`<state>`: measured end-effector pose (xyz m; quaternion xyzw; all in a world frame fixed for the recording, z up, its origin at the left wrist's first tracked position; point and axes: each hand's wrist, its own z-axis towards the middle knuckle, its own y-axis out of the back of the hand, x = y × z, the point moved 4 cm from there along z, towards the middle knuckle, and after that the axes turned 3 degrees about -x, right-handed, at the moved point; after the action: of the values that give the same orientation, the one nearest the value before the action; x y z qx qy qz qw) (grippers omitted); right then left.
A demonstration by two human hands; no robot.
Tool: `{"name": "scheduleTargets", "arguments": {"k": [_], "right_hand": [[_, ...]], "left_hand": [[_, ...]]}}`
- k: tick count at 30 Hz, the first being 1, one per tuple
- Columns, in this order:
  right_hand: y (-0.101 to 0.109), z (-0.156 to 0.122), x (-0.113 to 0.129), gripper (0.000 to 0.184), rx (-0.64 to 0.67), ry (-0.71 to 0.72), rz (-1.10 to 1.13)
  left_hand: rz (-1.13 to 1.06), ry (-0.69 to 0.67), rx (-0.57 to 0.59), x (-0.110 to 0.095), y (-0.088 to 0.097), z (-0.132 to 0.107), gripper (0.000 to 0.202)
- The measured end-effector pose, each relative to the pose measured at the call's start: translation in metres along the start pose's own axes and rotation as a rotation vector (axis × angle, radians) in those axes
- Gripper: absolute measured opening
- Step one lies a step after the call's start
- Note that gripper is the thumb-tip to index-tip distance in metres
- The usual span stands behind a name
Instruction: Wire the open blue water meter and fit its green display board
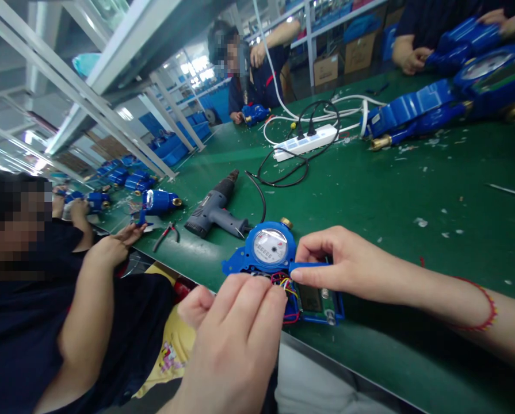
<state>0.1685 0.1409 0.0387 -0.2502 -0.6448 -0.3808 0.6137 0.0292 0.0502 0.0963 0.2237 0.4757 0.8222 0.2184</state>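
Observation:
A blue water meter with a round white dial and a brass fitting lies at the table's near edge. Beside the dial, its electronics housing is open, showing a small grey display, a green circuit board and thin coloured wires. My right hand pinches the blue edge of the housing between thumb and fingers. My left hand is closed over the wire side of the meter, fingers bent and pressed together. Its fingertips are partly hidden, so whatever they hold cannot be made out.
A grey heat gun and red-handled pliers lie left of the meter. Beyond are a white power strip with cables and another large blue meter. Co-workers sit at left and across the green table. Scraps are scattered about.

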Motion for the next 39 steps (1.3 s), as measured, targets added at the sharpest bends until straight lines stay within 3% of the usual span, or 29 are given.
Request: {"name": "scheduleTargets", "arguments": {"k": [5,12,15,20,27,31,34,39], "right_hand": [[-0.004,-0.001,-0.002,0.024,0.018,-0.007,0.030],[-0.002,-0.001,-0.001,0.026,-0.002,-0.004,0.041],[-0.001,0.000,-0.001,0.024,-0.004,0.002,0.033],[-0.003,-0.002,-0.001,0.025,0.014,0.003,0.052],[-0.002,0.000,-0.003,0.025,0.059,0.034,0.042],[-0.002,-0.001,-0.003,0.024,0.083,0.045,0.037],[-0.002,-0.002,-0.003,0.023,0.085,0.040,0.057],[-0.002,0.000,-0.007,0.024,0.077,0.019,0.127]], "left_hand": [[0.090,-0.032,-0.018,-0.012,-0.007,-0.024,0.021],[0.044,0.196,-0.024,0.002,-0.010,-0.018,0.018],[-0.067,0.261,-0.045,0.007,-0.006,-0.008,0.016],[-0.248,0.359,0.016,0.017,-0.007,0.006,0.018],[-0.515,0.507,0.178,0.036,-0.022,0.018,0.027],[-0.748,0.642,0.180,0.046,-0.030,0.019,0.021],[-0.796,0.568,0.148,0.048,-0.033,0.019,0.015],[-0.518,0.206,0.125,0.039,-0.027,0.018,0.016]]}}
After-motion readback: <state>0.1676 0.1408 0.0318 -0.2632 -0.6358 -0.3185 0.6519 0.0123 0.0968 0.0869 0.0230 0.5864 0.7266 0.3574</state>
